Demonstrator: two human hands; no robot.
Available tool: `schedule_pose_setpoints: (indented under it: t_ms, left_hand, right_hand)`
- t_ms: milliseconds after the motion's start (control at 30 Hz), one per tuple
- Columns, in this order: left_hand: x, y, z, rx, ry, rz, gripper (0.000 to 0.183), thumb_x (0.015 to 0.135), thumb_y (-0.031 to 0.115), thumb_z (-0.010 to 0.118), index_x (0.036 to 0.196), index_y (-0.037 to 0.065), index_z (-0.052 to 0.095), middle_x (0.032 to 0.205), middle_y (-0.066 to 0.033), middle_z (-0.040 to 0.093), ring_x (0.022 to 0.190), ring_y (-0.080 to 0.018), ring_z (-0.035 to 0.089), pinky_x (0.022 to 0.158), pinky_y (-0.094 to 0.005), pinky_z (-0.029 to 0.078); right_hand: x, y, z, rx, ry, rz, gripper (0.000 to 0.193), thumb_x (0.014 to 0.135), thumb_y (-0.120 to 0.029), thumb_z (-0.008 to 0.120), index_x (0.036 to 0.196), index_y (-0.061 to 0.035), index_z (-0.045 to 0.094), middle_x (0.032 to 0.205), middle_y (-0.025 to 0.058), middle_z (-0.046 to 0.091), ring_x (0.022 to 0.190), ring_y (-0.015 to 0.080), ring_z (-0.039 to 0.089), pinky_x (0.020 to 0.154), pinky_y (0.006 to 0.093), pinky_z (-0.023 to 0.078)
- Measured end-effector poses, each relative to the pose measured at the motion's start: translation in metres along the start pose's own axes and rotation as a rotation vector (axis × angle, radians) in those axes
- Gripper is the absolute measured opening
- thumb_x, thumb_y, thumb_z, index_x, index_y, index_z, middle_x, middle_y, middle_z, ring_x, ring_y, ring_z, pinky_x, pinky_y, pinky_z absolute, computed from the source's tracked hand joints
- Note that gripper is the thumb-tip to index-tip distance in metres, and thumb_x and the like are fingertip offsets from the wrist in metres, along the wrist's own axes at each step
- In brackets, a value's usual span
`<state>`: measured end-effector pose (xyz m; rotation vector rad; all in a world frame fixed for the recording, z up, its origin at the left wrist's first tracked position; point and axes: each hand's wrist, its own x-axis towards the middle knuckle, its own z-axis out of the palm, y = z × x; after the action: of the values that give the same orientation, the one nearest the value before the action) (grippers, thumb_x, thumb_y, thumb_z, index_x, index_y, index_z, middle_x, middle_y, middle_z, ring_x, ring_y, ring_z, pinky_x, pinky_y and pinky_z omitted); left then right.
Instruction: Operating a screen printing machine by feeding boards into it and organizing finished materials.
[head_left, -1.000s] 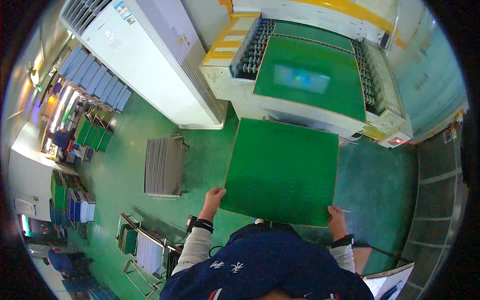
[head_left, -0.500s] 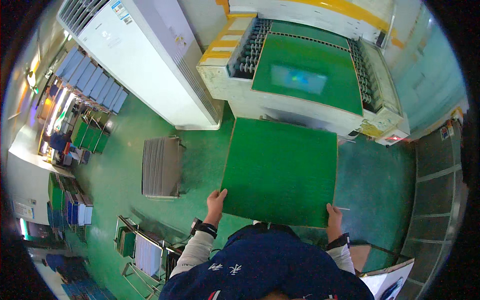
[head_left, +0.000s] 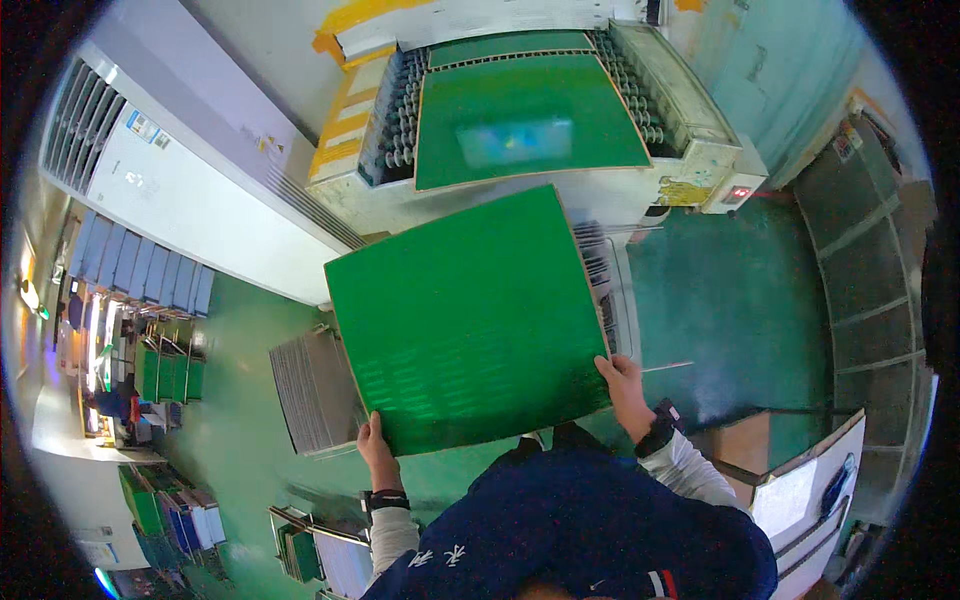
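A large flat green panel (head_left: pixel 465 320) with a thin pale edge is held out in front of me, tilted with its right side farther away. My left hand (head_left: pixel 378 452) is closed on its near left corner, thumb on top. My right hand (head_left: pixel 627 390) grips the right edge near the near right corner, thumb also on top. The fingers beneath the panel are hidden. Beyond it, a second green panel (head_left: pixel 530 115) lies on the roller conveyor (head_left: pixel 400 125) of a machine, reflecting a bright patch of light. Farther back, part of another green panel (head_left: pixel 510 46) rests on the rollers.
At the left stands a tall white air conditioner (head_left: pixel 200 200). A rack of grey upright boards (head_left: pixel 312 395) is near my left hand. Partly hidden behind the held panel is a rack with thin dividers (head_left: pixel 592 255). A white board (head_left: pixel 810 500) stands at the near right.
The held panel has swung to the left and turned counterclockwise, its right side rising away from me. Both hands stay on it. The whole view has turned toward the right.
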<state>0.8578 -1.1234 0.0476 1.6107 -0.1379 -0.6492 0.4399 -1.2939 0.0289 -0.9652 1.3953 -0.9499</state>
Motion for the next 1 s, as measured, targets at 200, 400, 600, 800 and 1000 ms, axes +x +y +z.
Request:
schedule_pose_setpoints:
  t_ms: [200, 400, 600, 800, 1000]
  left_hand:
    - [0.008, -0.022, -0.007, 0.102, -0.005, -0.009, 0.024, 0.089, 0.025, 0.068, 0.077, 0.005, 0.061, 0.071, 0.0050, 0.053, 0.064, -0.0052, 0.045, 0.056, -0.0238, 0.037]
    - [0.005, -0.023, 0.021, 0.042, -0.083, -0.028, 0.022, 0.088, 0.022, 0.069, 0.079, 0.003, 0.062, 0.073, 0.0043, 0.055, 0.065, -0.0057, 0.045, 0.058, -0.0240, 0.037]
    - [0.005, -0.012, 0.051, 0.193, -0.151, 0.066, 0.022, 0.088, 0.021, 0.067, 0.082, 0.001, 0.063, 0.073, 0.0034, 0.056, 0.068, -0.0064, 0.047, 0.060, -0.0239, 0.038]
    - [-0.004, 0.009, 0.083, 0.265, -0.208, 0.096, 0.025, 0.089, 0.023, 0.067, 0.082, 0.000, 0.063, 0.075, 0.0025, 0.057, 0.068, -0.0064, 0.047, 0.060, -0.0241, 0.038]
    - [0.002, 0.002, 0.095, 0.162, -0.213, 0.091, 0.025, 0.089, 0.024, 0.067, 0.082, 0.001, 0.062, 0.074, 0.0024, 0.056, 0.066, -0.0062, 0.047, 0.058, -0.0240, 0.037]
  right_hand:
    - [0.001, 0.009, -0.017, 0.005, 0.039, 0.092, 0.023, 0.090, -0.023, 0.064, 0.085, -0.0001, 0.064, 0.073, -0.0027, 0.057, 0.065, 0.0066, 0.048, 0.055, 0.0252, 0.037]
    - [-0.009, -0.003, -0.033, 0.083, 0.140, 0.128, 0.026, 0.089, -0.026, 0.065, 0.087, 0.0000, 0.064, 0.073, -0.0028, 0.057, 0.065, 0.0065, 0.048, 0.055, 0.0248, 0.037]
    - [-0.004, 0.008, -0.054, 0.106, 0.182, 0.112, 0.026, 0.090, -0.025, 0.064, 0.092, 0.0011, 0.065, 0.079, -0.0018, 0.060, 0.069, 0.0077, 0.053, 0.062, 0.0247, 0.041]
    - [0.000, 0.012, -0.071, 0.204, 0.220, 0.106, 0.026, 0.091, -0.025, 0.063, 0.093, 0.0009, 0.066, 0.080, -0.0015, 0.061, 0.071, 0.0081, 0.053, 0.064, 0.0246, 0.042]
    - [0.006, 0.003, -0.077, 0.155, 0.249, 0.074, 0.025, 0.091, -0.025, 0.063, 0.091, 0.0001, 0.065, 0.078, -0.0019, 0.060, 0.070, 0.0072, 0.052, 0.063, 0.0240, 0.041]
